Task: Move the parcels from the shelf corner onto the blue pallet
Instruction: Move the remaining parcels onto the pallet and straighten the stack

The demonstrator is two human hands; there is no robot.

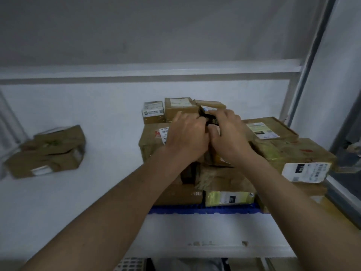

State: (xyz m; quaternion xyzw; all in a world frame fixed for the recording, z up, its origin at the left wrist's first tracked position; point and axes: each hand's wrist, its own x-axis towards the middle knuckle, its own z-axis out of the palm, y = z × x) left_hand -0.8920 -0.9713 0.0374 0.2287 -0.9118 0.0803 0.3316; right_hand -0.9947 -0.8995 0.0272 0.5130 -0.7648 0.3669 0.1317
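Parcel: I see a small dark parcel (pixel 210 119) on top of the stack, pinched between both hands.
Left hand (pixel 187 136): fingers curled onto its left side.
Right hand (pixel 227 133): fingers curled over its right side.
Stack: brown parcels (pixel 293 153) piled on the blue pallet (pixel 195 210).
Left side: crumpled boxes (pixel 48 151) well apart on the white shelf (pixel 97 133).

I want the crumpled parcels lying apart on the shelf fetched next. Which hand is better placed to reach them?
Left. The crumpled parcels lie far to the left, on the left hand side. The right hand would have to cross over. Both hands are now together on a small dark item atop the stack.
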